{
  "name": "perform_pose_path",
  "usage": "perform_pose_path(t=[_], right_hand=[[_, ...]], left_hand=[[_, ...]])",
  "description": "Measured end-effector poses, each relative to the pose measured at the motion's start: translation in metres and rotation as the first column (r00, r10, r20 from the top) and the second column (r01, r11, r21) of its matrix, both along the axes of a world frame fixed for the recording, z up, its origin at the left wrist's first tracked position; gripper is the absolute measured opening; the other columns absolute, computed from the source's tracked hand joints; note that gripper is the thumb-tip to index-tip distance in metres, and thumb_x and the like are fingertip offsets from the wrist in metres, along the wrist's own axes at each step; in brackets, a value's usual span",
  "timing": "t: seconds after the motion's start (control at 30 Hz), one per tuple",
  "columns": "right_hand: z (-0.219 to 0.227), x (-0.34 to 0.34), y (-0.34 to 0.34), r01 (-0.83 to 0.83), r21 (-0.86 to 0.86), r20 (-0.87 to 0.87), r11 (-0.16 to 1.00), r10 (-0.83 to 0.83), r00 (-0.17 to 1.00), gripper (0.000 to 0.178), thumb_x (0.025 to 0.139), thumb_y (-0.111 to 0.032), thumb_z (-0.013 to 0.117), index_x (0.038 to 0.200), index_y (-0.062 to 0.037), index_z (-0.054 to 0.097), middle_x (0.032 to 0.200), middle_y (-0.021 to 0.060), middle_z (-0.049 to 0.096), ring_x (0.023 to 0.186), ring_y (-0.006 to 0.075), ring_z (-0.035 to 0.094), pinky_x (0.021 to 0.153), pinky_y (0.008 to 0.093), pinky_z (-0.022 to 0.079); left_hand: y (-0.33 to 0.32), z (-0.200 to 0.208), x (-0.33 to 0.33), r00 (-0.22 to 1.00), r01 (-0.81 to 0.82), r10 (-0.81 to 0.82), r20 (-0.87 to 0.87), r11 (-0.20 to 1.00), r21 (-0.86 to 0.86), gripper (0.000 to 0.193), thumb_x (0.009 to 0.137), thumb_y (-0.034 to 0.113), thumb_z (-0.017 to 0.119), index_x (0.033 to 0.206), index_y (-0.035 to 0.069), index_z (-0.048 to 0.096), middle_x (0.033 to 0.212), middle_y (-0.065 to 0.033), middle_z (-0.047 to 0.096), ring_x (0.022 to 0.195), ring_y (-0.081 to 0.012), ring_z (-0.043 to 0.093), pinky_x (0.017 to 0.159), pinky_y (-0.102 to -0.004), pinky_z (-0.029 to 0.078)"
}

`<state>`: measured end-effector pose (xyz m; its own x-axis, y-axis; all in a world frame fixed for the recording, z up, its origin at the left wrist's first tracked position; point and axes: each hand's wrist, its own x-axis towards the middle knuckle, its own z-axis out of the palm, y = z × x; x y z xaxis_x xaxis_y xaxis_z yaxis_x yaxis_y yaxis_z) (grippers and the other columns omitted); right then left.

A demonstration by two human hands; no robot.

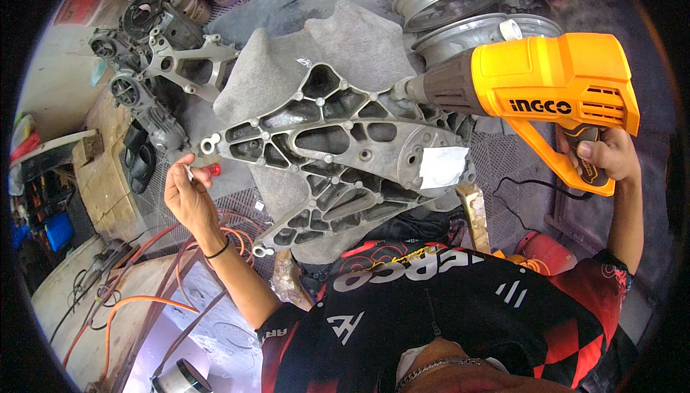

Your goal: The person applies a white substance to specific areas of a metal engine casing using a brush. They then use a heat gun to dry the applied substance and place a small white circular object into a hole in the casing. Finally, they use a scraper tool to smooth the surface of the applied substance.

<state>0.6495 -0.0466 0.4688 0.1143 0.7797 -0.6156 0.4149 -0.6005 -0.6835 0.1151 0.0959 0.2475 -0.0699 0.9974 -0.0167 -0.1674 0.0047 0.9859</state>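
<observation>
Yellow heat gun (552, 73) fills right grip (607, 154); left grip (188, 199) pinches something pale (190, 172); white patch (443, 167) already on metal frame (390, 153), what's left unclear

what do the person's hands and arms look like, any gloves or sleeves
The left hand and right hand wear no gloves. A thin black band circles the left wrist. Short sleeves: the left sleeve mostly black with pale markings, the right sleeve red and black.
</observation>
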Motion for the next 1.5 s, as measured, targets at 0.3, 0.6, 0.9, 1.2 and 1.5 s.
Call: perform_pose_path(t=[0.3, 0.6, 0.9, 1.2, 1.5], right_hand=[[-0.003, 0.004, 0.006, -0.037, 0.009, 0.081, 0.999, 0.036, 0.996, 0.057, 0.075, -0.036, 0.071, 0.111, 0.0048, 0.054, 0.079, 0.0103, 0.061, 0.054, 0.0129, 0.057, 0.047, 0.0249, 0.045], [-0.003, 0.000, 0.010, -0.033, -0.031, 0.039, 0.999, 0.034, 0.999, 0.047, 0.076, -0.029, 0.072, 0.105, 0.0048, 0.059, 0.080, 0.0082, 0.063, 0.062, 0.0145, 0.059, 0.053, 0.0267, 0.046], [0.007, -0.002, 0.012, -0.056, -0.032, 0.049, 0.998, 0.057, 0.997, 0.051, 0.076, -0.032, 0.071, 0.108, 0.0051, 0.056, 0.081, 0.0089, 0.062, 0.058, 0.0137, 0.058, 0.051, 0.0254, 0.047], [0.016, -0.004, 0.016, -0.064, -0.073, 0.074, 0.995, 0.069, 0.995, 0.048, 0.079, -0.027, 0.071, 0.111, 0.0054, 0.057, 0.079, 0.0082, 0.063, 0.060, 0.0142, 0.058, 0.053, 0.0259, 0.046], [0.002, -0.001, 0.017, -0.056, -0.028, -0.001, 0.998, 0.056, 0.998, 0.051, 0.076, -0.031, 0.072, 0.110, 0.0049, 0.057, 0.083, 0.0091, 0.062, 0.062, 0.0143, 0.059, 0.054, 0.0266, 0.047]], left_hand=[[0.000, -0.009, -0.008, 1.000, 0.009, -0.009, 0.001, 0.998, 0.070, 0.026, 0.098, 0.021, 0.054, 0.087, -0.001, 0.059, 0.059, -0.0002, 0.044, 0.053, -0.0082, 0.036, 0.055, -0.0238, 0.032], [-0.005, 0.010, -0.019, 0.995, -0.083, 0.089, -0.045, 0.990, 0.112, 0.013, 0.094, 0.008, 0.058, 0.100, -0.004, 0.061, 0.080, -0.0064, 0.059, 0.067, -0.0107, 0.052, 0.062, -0.0223, 0.043], [0.000, 0.004, -0.004, 0.997, -0.070, 0.071, -0.021, 0.996, 0.053, 0.025, 0.096, 0.009, 0.057, 0.116, -0.006, 0.058, 0.087, -0.0098, 0.063, 0.074, -0.0109, 0.056, 0.065, -0.0224, 0.045], [0.001, 0.004, -0.004, 0.997, -0.025, 0.019, 0.068, 0.996, 0.085, 0.031, 0.098, 0.012, 0.053, 0.122, -0.007, 0.056, 0.088, -0.0091, 0.061, 0.066, -0.0077, 0.046, 0.061, -0.0220, 0.040], [-0.005, 0.009, -0.014, 0.996, -0.078, 0.074, 0.048, 0.993, 0.093, 0.027, 0.096, 0.007, 0.053, 0.119, -0.006, 0.057, 0.101, -0.0129, 0.062, 0.067, -0.0092, 0.048, 0.062, -0.0229, 0.041]])
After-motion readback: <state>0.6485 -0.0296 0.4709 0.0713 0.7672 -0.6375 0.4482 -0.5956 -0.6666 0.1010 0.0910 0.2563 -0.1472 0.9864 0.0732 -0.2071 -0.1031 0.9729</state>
